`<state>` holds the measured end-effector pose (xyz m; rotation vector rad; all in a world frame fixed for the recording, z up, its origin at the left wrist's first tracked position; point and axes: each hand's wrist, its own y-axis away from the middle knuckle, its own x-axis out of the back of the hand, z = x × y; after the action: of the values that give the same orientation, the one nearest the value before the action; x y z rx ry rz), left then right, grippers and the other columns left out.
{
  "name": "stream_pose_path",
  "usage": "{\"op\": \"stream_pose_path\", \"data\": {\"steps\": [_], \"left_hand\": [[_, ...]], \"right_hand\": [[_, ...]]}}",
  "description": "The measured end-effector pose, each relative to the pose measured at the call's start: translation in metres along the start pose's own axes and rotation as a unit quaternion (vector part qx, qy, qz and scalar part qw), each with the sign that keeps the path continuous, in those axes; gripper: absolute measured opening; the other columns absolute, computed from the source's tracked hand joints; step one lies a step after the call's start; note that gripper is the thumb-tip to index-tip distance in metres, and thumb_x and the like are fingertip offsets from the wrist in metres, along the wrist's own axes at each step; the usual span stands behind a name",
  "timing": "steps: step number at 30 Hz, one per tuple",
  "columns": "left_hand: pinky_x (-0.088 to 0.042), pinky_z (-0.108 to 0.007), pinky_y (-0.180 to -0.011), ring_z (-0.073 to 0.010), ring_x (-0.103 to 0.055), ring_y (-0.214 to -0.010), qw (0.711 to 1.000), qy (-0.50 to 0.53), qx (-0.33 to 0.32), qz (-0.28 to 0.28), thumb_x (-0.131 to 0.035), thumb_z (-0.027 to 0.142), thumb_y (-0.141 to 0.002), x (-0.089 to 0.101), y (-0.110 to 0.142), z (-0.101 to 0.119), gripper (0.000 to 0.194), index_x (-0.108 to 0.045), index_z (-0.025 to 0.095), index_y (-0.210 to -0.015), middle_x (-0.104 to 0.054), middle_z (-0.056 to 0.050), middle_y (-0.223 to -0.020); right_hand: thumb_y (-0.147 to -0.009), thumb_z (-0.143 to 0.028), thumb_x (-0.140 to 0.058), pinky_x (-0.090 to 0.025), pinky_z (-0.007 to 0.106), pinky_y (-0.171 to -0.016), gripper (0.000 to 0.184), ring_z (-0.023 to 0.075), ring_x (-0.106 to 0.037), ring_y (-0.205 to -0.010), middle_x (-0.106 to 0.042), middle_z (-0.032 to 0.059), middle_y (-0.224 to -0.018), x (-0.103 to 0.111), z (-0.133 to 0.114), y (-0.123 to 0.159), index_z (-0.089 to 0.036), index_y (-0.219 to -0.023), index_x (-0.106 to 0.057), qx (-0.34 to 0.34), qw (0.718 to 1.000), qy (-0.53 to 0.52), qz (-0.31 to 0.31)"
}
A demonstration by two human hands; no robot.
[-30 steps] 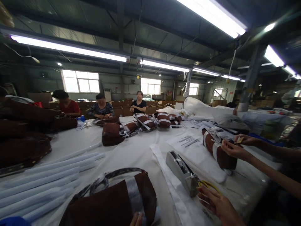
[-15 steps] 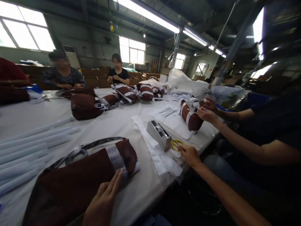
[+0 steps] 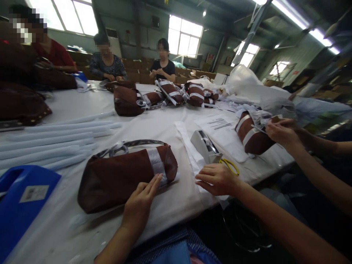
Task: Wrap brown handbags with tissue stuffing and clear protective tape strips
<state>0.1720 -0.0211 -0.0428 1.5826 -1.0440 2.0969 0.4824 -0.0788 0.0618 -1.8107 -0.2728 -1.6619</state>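
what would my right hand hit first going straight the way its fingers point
Your right hand would likely meet the nearest brown bag first, though the hand's height is unclear.

Gap between bag and dispenser

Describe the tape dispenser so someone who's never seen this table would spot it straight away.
On the white-covered table, find the brown bag touched by the left hand. To its right, just past the long white strip, sits the tape dispenser. Unlike the flat strip, it's a raised, pale grey box, with yellow loops at its near end.
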Motion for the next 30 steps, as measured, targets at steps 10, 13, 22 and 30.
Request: {"op": "stream_pose_path", "data": {"steps": [10,13,22,30], "left_hand": [[-0.055,-0.021,-0.088,-0.0125,-0.061,-0.095,1.000,0.008,0.020,0.009,-0.047,-0.001,-0.087,-0.005,0.001,0.000,0.078,-0.023,0.026,-0.156,-0.058,0.002,-0.142],[-0.054,-0.019,-0.089,-0.0119,-0.061,-0.097,0.999,0.013,0.028,0.021,-0.046,-0.001,-0.088,-0.009,0.003,-0.001,0.075,-0.025,0.023,-0.156,-0.062,0.000,-0.138],[-0.054,-0.023,-0.090,-0.0133,-0.060,-0.098,1.000,-0.002,0.012,0.019,-0.056,0.004,-0.089,-0.009,0.003,-0.002,0.060,-0.046,0.020,-0.145,-0.060,-0.002,-0.141],[-0.055,-0.023,-0.088,-0.0133,-0.060,-0.096,1.000,-0.014,0.001,0.025,-0.055,0.008,-0.092,-0.005,0.002,0.000,0.046,-0.056,0.022,-0.135,-0.056,-0.003,-0.144]], "right_hand": [[-0.093,-0.040,-0.058,-0.027,0.028,-0.053,0.031,0.0140,-0.059,-0.067,-0.068,0.0015,-0.072,-0.045,0.009,-0.141,-0.019,-0.070,-0.066,0.168,0.973,-0.020,-0.157],[-0.090,-0.043,-0.061,-0.023,0.028,-0.051,0.030,0.0138,-0.058,-0.065,-0.071,0.0016,-0.076,-0.051,0.013,-0.165,-0.020,-0.073,-0.070,0.182,0.961,-0.014,-0.208],[-0.086,-0.046,-0.068,-0.023,0.027,-0.052,0.023,0.0147,-0.060,-0.065,-0.075,0.0013,-0.079,-0.048,0.013,-0.203,-0.024,-0.082,-0.076,0.194,0.932,0.051,-0.303],[-0.085,-0.047,-0.067,-0.027,0.027,-0.054,0.025,0.0168,-0.060,-0.061,-0.074,0.0035,-0.069,-0.054,0.006,-0.223,-0.026,-0.079,-0.079,0.213,0.917,0.110,-0.319]]}}
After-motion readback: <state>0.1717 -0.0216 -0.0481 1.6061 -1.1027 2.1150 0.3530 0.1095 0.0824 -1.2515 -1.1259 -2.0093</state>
